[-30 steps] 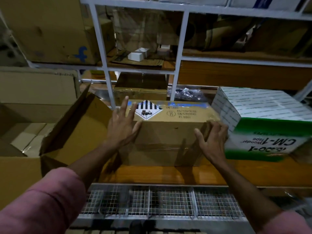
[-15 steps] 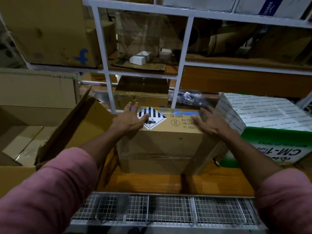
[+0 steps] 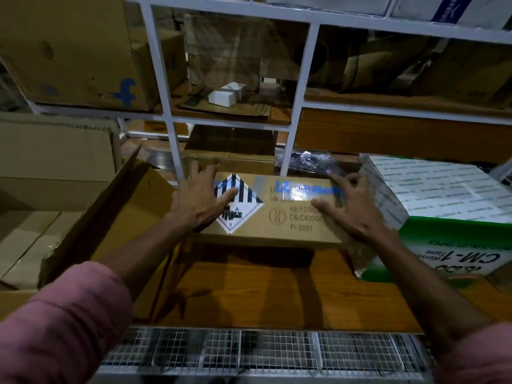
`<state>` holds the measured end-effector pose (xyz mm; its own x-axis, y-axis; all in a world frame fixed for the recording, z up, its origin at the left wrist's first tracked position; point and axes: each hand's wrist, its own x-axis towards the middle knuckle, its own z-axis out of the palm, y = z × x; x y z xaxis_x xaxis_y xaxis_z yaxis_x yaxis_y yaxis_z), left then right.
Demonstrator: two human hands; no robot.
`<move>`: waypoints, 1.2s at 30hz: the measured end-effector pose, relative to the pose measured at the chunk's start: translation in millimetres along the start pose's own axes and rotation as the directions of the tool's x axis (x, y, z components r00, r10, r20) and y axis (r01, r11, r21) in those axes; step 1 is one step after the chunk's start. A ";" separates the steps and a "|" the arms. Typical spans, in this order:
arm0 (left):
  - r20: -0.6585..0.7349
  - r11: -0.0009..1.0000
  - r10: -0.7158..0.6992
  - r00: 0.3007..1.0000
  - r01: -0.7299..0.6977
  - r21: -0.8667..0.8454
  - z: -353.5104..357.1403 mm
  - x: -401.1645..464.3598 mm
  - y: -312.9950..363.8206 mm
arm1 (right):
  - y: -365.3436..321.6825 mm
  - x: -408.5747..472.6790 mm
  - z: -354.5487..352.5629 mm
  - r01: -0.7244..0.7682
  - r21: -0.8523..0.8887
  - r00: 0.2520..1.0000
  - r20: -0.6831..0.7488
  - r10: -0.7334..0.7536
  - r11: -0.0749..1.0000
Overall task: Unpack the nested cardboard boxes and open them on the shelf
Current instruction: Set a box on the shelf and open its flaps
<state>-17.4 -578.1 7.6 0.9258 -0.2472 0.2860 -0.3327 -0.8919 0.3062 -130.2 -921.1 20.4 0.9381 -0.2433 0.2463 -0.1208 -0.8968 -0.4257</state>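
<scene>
A brown corrugated cardboard box, rectangular and sealed with glossy clear tape, sits on the orange-brown wooden shelf between a large open cardboard carton on the left and a white-and-green printed tape box on the right. Its top carries a white diamond hazard label with black stripes and stamped grey lettering. The left hand lies on the box's left top, fingers spread straight, thumb across the label. The right hand presses the right top, fingers loosely bent, gripping nothing. Pink fabric sleeves cover both forearms. A wire mesh grille runs below the shelf edge.
</scene>
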 end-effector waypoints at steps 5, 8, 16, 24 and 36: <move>0.084 0.990 -0.078 0.993 0.087 -0.115 36.4 -60.7 0.1 | 23.8 -43.7 54.1 -0.126 -0.019 0.991 0.049 0.127 0.992; 0.171 0.980 -0.126 0.977 0.149 -0.130 61.1 -98.7 0.7 | 25.2 -78.2 86.8 -0.215 -0.012 0.976 0.021 0.216 0.976; 0.367 0.976 -0.205 0.907 0.217 0.010 115.1 -142.0 -23.5 | 50.7 -126.8 135.8 -0.213 -0.053 0.973 0.074 0.216 0.976; 0.346 0.979 -0.185 0.920 0.143 0.143 127.4 -124.4 -11.1 | 37.3 -119.1 139.7 -0.154 -0.175 0.982 0.079 0.170 0.972; 0.326 0.987 -0.075 0.942 0.022 0.162 148.3 -96.1 -32.7 | -5.6 -64.7 162.0 0.061 -0.394 0.931 0.353 0.090 0.917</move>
<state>-68.9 -581.2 -164.5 0.9558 -0.2896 -0.0499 -0.2784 -0.9468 0.1615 -137.6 -840.5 -134.2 0.9775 -0.1767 -0.1156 -0.1814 -0.9829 -0.0321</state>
